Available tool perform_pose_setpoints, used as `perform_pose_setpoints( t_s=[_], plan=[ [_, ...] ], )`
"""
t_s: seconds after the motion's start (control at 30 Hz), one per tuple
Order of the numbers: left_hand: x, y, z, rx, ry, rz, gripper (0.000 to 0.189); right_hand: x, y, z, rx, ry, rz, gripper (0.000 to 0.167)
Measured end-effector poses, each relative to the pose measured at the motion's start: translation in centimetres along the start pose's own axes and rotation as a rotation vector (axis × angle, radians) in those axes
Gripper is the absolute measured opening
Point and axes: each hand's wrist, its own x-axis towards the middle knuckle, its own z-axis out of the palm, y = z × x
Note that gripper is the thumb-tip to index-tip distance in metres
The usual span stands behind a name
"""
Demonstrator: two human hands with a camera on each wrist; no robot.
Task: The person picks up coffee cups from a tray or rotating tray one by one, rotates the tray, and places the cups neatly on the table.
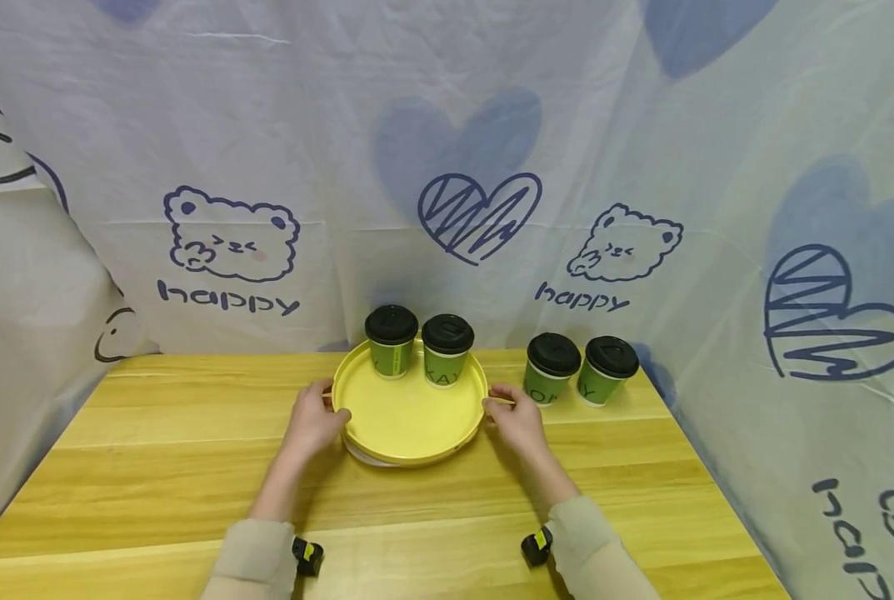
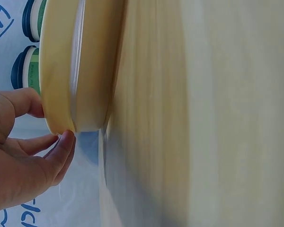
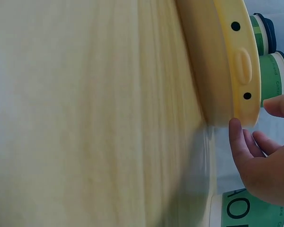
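A round yellow tray (image 1: 409,425) with a raised rim stands over a pale round base (image 1: 367,457), whose edge shows underneath. My left hand (image 1: 316,423) grips the tray's left side, thumb at the rim and fingers lower on the wall, as the left wrist view shows. On the opposite side my right hand (image 1: 520,423) holds the rim between thumb and fingers. Two green paper cups with black lids, a left one (image 1: 391,357) and a right one (image 1: 444,365), stand upright at the back of the tray.
Two similar lidded cups, one nearer (image 1: 546,382) and one farther right (image 1: 601,383), stand on the wooden table (image 1: 154,467) just right of my right hand. A white cloth (image 1: 327,183) printed with hearts and bears hangs behind the table and along its sides.
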Motion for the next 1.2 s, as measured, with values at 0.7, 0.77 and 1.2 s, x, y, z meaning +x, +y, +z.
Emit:
perform_pose_setpoints(
  t_s=[0.7,0.77,1.2],
  plan=[
    [1.7,0.3,-0.8,0.046,-0.072,0.055,0.068,-0.5,-0.2,0.1,-0.076,-0.029,-0.041,0.04],
    [1.6,0.3,-0.7,0.04,-0.067,0.039,0.068,-0.6,-0.2,0.1,-0.071,-0.031,-0.04,0.04],
    [0.0,0.9,-0.3,0.006,-0.037,-0.011,0.067,-1.8,-0.2,0.1,-0.099,-0.019,-0.021,0.042]
  ],
)
